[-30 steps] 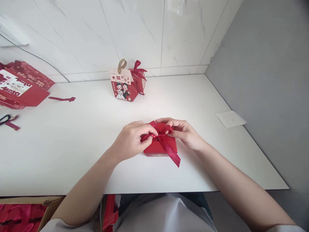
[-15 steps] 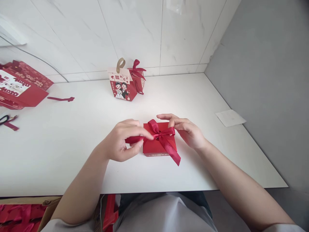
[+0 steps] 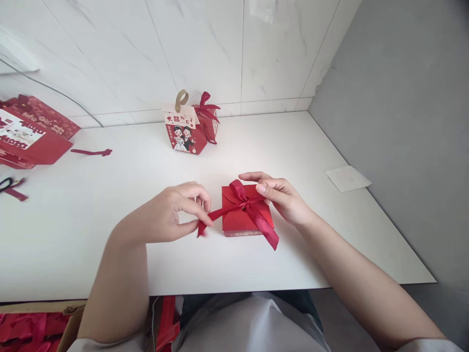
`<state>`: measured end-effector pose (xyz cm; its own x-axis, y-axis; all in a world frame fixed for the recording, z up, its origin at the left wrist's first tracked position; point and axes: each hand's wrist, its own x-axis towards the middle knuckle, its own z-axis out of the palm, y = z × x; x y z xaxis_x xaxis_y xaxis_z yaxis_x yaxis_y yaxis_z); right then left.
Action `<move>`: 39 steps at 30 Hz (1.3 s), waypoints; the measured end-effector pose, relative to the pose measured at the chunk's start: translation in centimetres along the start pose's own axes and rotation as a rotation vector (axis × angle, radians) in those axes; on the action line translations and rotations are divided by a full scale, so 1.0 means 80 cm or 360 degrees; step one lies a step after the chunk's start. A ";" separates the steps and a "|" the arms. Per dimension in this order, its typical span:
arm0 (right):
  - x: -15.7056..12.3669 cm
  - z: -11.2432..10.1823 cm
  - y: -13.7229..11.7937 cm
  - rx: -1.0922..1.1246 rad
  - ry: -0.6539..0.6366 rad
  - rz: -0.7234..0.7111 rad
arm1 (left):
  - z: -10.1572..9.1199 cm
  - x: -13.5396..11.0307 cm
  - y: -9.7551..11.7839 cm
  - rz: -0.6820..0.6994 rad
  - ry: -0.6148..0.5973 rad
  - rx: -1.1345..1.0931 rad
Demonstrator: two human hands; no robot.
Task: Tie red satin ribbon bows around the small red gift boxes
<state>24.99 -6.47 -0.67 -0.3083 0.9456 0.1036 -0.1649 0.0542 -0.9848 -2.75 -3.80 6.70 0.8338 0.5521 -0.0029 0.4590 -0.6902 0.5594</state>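
A small red gift box (image 3: 242, 222) lies on the white table (image 3: 256, 146) in front of me. A dark red ribbon (image 3: 252, 208) is tied in a bow on its lid. My left hand (image 3: 172, 215) pinches one ribbon tail, stretched out to the left of the box. My right hand (image 3: 284, 198) rests at the box's right side, fingertips closed on the bow loop. The other ribbon tail hangs over the front right corner.
Two finished gift boxes (image 3: 190, 127) stand at the back by the tiled wall. Flat red packaging (image 3: 31, 132) lies far left, with a loose ribbon piece (image 3: 91, 152) beside it. A white paper slip (image 3: 347, 177) sits at the right. A cardboard box with red items (image 3: 32, 325) is below the table edge.
My left hand has drawn one ribbon tail out to the left, away from the box. The bow has tightened, and my right hand stays at the knot.
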 end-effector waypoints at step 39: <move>-0.020 -0.019 -0.034 -0.1047 0.0014 -0.0060 | 0.041 0.039 0.006 -0.0672 -0.0281 -0.1172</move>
<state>27.32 -7.62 1.67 -0.3053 0.9417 0.1416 0.4324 0.2696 -0.8605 1.10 -3.94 4.22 0.7017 0.5712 -0.4258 0.4761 0.0686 0.8767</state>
